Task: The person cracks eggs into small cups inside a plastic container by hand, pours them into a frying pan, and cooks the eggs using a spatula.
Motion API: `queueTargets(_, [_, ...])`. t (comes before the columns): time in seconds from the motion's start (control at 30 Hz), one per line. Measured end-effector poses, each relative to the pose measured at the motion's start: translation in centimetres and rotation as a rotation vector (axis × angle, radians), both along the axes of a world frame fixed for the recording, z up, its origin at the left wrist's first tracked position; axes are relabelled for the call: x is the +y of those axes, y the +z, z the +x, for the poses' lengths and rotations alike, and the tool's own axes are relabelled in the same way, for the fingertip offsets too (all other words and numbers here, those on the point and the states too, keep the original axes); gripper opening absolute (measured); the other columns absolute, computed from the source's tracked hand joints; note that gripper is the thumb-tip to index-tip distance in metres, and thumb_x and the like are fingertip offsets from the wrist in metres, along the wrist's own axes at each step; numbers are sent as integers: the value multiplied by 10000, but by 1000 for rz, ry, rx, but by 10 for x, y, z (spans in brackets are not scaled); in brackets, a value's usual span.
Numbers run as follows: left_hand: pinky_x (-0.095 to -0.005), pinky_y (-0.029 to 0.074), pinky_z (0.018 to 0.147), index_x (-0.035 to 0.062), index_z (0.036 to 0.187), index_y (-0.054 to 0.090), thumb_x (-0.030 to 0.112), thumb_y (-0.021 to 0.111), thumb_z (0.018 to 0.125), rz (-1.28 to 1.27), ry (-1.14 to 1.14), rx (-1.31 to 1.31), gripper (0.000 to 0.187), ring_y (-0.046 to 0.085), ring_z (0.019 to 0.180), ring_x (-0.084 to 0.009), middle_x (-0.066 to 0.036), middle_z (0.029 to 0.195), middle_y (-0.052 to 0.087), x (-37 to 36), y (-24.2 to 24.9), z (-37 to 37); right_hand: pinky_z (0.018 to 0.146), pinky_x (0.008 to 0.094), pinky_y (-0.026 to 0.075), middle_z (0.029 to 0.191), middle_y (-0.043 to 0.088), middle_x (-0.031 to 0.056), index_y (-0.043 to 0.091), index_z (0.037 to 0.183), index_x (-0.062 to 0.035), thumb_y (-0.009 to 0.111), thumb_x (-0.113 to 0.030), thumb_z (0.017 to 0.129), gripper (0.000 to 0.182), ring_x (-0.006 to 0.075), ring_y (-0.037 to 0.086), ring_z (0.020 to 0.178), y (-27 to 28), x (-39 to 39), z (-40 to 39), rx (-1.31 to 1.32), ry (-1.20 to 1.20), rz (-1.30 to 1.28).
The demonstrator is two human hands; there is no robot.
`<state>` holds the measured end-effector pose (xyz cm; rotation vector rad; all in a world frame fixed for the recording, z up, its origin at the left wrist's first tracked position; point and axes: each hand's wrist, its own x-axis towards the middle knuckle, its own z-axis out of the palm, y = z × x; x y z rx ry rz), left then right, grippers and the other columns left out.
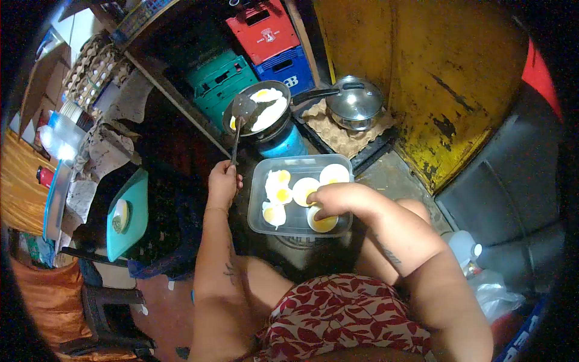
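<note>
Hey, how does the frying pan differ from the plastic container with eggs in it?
The frying pan is round and dark; the plastic container is rectangular and see-through. A spatula reaches into the pan, while the right hand reaches into the container. Both hold eggs with yellow yolks showing.

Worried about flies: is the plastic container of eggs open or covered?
Open: the container has no lid on, and the right hand reaches in among the eggs.
</note>
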<state>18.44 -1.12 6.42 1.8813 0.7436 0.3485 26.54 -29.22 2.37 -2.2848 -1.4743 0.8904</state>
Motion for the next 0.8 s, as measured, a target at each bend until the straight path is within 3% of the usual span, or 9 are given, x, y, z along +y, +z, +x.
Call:
queueTargets(0.2, [-226,365,426,11,1175,571,111,487,980,-193,-71,-34,235,503,511,-76,-19,698,583,-10,18,-13,921,428,493,1190,650,174,576,1303,-107,741,-349,803,579,358,619,1095,-2,1,0,-13,-10,-3])
queueTargets(0.37, [-220,372,439,21,1211,558,126,509,975,-88,-74,-27,263,506,529,-73,-18,713,586,-19,47,-51,921,430,493,1185,651,180,580,1293,-92,746,-344,794,583,357,619,1097,-1,-5,2,-14,1,29])
queueTargets(0.5, [-249,447,501,27,1255,566,101,553,949,114,-22,-51,315,537,564,-100,-49,762,602,-7,53,-71,920,430,493,1181,652,182,585,1281,-83,750,-338,788,580,355,619,1097,-2,-3,1,-20,-9,31])
queueTargets(0.57, [-314,500,595,30,1220,600,76,572,923,512,-43,34,301,597,648,-158,-82,801,636,-3,66,-81,918,429,494,1177,654,180,588,1277,-86,751,-340,786,577,355,620,1094,-5,-2,1,-11,-7,44])
queueTargets(0.6, [-383,513,701,21,1180,617,61,613,884,829,-113,-112,299,642,751,-264,-150,862,665,17,55,-84,918,429,494,1175,656,176,589,1277,-90,753,-346,783,580,355,620,1094,-5,-2,0,-14,-6,39])
queueTargets(0.63, [-383,513,701,21,1180,617,61,613,884,832,-113,-111,299,642,751,-264,-150,862,665,13,62,-86,919,428,494,1174,657,173,591,1276,-95,755,-353,781,583,354,620,1094,-5,-1,-1,-17,-4,34])
queueTargets(0.73, [-448,507,767,39,1146,636,65,675,821,1028,-138,60,328,626,855,-397,-234,933,654,2,92,-95,921,430,493,1178,658,165,591,1278,-103,758,-365,777,590,352,620,1096,-10,2,0,-12,-5,18])
queueTargets(0.8, [-456,508,772,47,1136,641,65,671,819,1094,-152,116,319,627,866,-397,-228,932,654,1,98,-96,923,429,487,1175,655,174,580,1293,-107,740,-368,792,587,359,619,1088,-8,1,0,-18,6,11])
